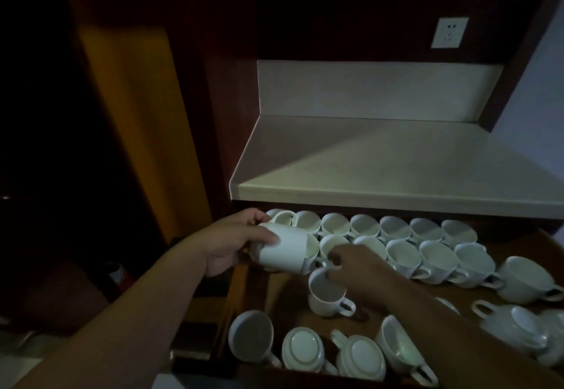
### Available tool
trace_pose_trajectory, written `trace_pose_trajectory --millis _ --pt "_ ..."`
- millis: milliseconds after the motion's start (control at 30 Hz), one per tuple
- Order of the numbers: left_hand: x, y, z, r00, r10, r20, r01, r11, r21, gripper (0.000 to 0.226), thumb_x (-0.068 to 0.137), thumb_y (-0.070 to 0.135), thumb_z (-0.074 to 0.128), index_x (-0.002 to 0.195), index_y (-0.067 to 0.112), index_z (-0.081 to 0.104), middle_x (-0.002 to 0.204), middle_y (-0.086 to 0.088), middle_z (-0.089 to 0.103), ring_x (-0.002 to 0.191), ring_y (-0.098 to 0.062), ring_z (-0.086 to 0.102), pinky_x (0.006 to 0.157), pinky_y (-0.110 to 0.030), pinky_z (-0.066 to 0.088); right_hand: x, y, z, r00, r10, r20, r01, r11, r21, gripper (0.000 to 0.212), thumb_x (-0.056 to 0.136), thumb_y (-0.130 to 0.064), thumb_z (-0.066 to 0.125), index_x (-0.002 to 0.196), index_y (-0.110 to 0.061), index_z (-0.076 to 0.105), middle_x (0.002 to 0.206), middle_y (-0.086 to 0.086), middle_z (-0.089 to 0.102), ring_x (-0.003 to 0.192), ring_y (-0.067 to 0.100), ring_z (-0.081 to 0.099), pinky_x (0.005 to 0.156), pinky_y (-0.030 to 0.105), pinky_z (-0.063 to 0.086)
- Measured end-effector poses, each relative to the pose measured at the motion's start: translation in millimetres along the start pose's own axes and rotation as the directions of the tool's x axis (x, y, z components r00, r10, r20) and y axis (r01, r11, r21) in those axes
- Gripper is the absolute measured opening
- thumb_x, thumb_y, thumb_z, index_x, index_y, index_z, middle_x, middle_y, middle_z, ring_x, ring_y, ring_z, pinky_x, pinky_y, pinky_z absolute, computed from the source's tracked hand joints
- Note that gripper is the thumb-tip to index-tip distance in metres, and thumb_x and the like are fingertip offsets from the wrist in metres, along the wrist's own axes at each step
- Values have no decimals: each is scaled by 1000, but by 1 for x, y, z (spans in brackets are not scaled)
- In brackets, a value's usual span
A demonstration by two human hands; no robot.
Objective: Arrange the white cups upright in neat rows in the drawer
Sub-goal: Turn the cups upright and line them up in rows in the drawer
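In the drawer, at 12 o'clock, building two rows of upright cups, and by the look of it working on the left end of the near row. About half done, at a guess. Leaving loose cups at 6 o'clock for later, some lying on a side and some bottom up, and leaving a few more at 3 o'clock too.

Gripping the left cup with the left hand at 9 o'clock, clamping it between thumb and fingers. Holding it sideways over the left end of the rows, with the mouth toward 3 o'clock and the handle toward 12.

Pinching the rim of the right cup with the right hand near the middle, just toward 6 o'clock from the near row. Holding it almost upright, leaning a little, with the handle toward 4 o'clock. Not able to tell whether resting it on the drawer floor or lifting it just off.

Next, most likely needing to turn the left cup mouth up and set it down gently at the row's left end, without bumping the cups beside it. After that, probably needing to stand the right cup straight to begin a third row.

Reaching in with both arms, the left from 7 o'clock and the right from 5 o'clock, with both wrists low over the cups.
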State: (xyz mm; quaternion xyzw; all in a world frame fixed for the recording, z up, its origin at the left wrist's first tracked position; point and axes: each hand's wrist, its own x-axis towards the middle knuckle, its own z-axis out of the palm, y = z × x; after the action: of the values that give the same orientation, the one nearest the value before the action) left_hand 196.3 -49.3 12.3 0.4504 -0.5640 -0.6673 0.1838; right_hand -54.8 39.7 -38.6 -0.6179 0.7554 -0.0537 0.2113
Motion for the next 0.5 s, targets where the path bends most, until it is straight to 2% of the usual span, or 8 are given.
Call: trace_pose_trajectory --millis 33,100,167,233,267,333,433,500 --pt "-1 2 1 1000 7 -9 -8 996 -93 45 80 13 83 122 13 70 130 -20 65 117 -40 63 84 -47 59 -2 -4 -15 993 -14 -117 17 999 30 25 94 -29 63 118 -27 67 110 -6 71 97 15 66 78 29 54" --pt "-4 6 7 1000 16 -16 -20 962 -274 38 82 20 80 119 12 74 132 -23 67 115 -42 65 87 -52 59 -3 -15 -46 962 -102 -254 146 976 161 44 90 -20 64 134 -30 62 124 -10 68 111 14 64 94 33 54" --pt "-7 12 18 999 27 -22 -33 920 -392 34 94 27 67 124 13 70 127 -21 69 110 -40 66 82 -50 58 -12 -28 -70 937 -284 -206 333 903 271 74 86 -11 69 152 -34 46 146 -12 55 125 6 57 99 23 50" --pt "-10 18 27 999 46 -7 -44 890 -454 38 101 34 56 132 13 65 124 -23 69 102 -39 69 65 -40 61 -22 -41 -87 906 -413 -96 423 868 260 95 84 -14 75 162 -40 26 153 -16 44 114 -1 56 83 8 45" --pt "-11 21 30 998 54 8 -44 876 -480 42 102 37 55 134 12 64 124 -25 69 96 -39 72 58 -36 61 -25 -45 -92 891 -446 -79 451 854 261 101 84 -17 79 163 -41 20 153 -16 44 110 -3 57 78 8 45" --pt "-11 25 33 996 81 43 -47 853 -520 47 103 42 54 136 9 63 127 -29 68 89 -38 73 50 -30 59 -33 -57 -101 862 -488 -140 507 810 295 95 81 -24 87 153 -45 29 143 -21 50 111 -7 57 80 10 47" --pt "-10 29 34 991 120 56 -81 884 -460 51 107 50 49 138 12 63 122 -23 71 88 -33 72 52 -32 59 -39 -70 -105 840 -478 -256 539 789 295 66 77 -28 91 117 -53 44 111 -28 55 95 -22 56 72 6 45" --pt "-11 30 33 993 109 39 -89 933 -349 52 106 57 46 134 18 67 122 -18 74 96 -33 75 64 -41 63 -40 -73 -101 865 -426 -264 494 815 303 60 76 -36 90 117 -47 47 106 -22 59 90 -11 60 72 14 47"
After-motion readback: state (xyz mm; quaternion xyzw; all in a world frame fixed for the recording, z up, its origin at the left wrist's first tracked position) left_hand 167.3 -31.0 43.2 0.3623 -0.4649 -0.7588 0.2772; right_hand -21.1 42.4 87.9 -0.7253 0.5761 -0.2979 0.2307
